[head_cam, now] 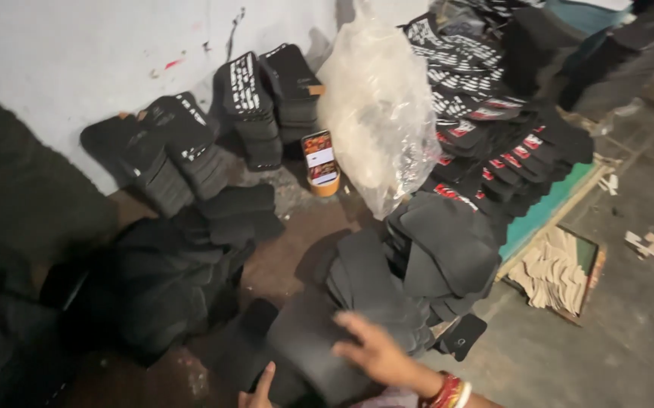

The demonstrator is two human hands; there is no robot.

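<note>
My right hand [376,349], with red and white bangles at the wrist, lies flat with fingers apart on a black fabric piece [308,340] at the bottom middle. It rests on the piece without gripping it. Only the thumb and edge of my left hand [259,389] show at the bottom edge, touching the near side of the same piece; its fingers are hidden. A fanned stack of similar black pieces [376,283] lies just beyond my hands.
Leaning stacks of black pieces with white print [247,106] stand against the pale wall [77,45]. A clear plastic bag [380,106] and a small orange tin [321,160] sit behind. Red-labelled pieces [508,151] pile right, beside a box of tan cards [557,272].
</note>
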